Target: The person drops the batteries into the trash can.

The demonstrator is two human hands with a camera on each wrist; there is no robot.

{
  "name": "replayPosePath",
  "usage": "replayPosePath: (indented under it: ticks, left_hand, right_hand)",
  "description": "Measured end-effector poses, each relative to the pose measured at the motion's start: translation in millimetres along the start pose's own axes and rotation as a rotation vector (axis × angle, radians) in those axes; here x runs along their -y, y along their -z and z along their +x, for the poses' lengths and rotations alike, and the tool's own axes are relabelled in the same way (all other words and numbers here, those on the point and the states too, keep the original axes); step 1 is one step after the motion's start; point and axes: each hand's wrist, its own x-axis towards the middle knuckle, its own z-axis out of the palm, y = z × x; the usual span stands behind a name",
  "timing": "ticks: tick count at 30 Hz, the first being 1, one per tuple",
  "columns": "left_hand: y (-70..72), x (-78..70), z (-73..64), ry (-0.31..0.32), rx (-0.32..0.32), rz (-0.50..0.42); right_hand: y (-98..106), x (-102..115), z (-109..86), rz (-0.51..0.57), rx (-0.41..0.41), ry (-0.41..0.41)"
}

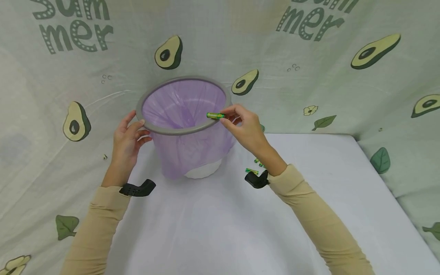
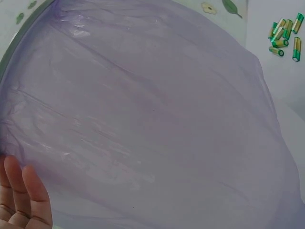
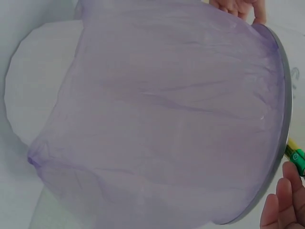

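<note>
A round trash bin (image 1: 203, 170) stands upright on the white table, lined with a purple plastic bag (image 1: 192, 147) and topped by a grey rim (image 1: 172, 132). At the left side of that rim my left hand (image 1: 126, 143) holds on, thumb against the edge and the other fingers outside. My right hand (image 1: 245, 126) pinches a green and yellow battery (image 1: 214, 115) by one end, between thumb and fingers. The battery lies roughly level over the right front of the rim. In the right wrist view the battery (image 3: 296, 157) shows beside the rim, partly cut off.
Several more green and yellow batteries (image 2: 286, 36) lie in a loose group on the table to the right of the bin, partly behind my right wrist in the head view. A cloth with avocado prints (image 1: 168, 52) hangs behind the white table (image 1: 213, 221).
</note>
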Motion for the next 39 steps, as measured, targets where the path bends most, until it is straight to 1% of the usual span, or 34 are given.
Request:
replayPosePath:
  ticks: [3, 5, 11, 19, 26, 30, 34, 39]
  left_hand:
    - [0.5, 0.7, -0.4, -0.007, -0.002, 0.017]
    - [0.9, 1.0, -0.5, -0.007, -0.001, 0.006]
    - [-0.1, 2.7, -0.3, -0.012, 0.016, -0.007]
    - [-2.2, 3.0, -0.9, -0.015, 0.016, -0.015]
    - [-1.8, 3.8, -0.6, -0.016, 0.020, -0.049]
    - [-1.5, 4.4, 0.1, -0.022, 0.007, -0.031]
    - [-1.4, 4.7, 0.6, -0.019, 0.008, -0.037]
    - [-1.6, 5.2, 1.7, -0.018, 0.000, -0.036]
  right_hand:
    - [-2, 0, 1.9, -0.026, 0.012, 0.028]
    - [-3, 0, 3.7, -0.051, 0.019, 0.042]
    - [-3, 0, 8.4, -0.084, 0.023, 0.052]
    - [1, -5, 3.1, -0.086, 0.022, 0.033]
    - [5, -9, -0.7, -0.100, 0.021, 0.013]
    - [8, -10, -1.4, -0.095, 0.016, 0.016]
    - [11, -13, -3.3, -0.095, 0.004, 0.016]
    - [17, -21, -7.4, -0.097, -0.014, -0.017]
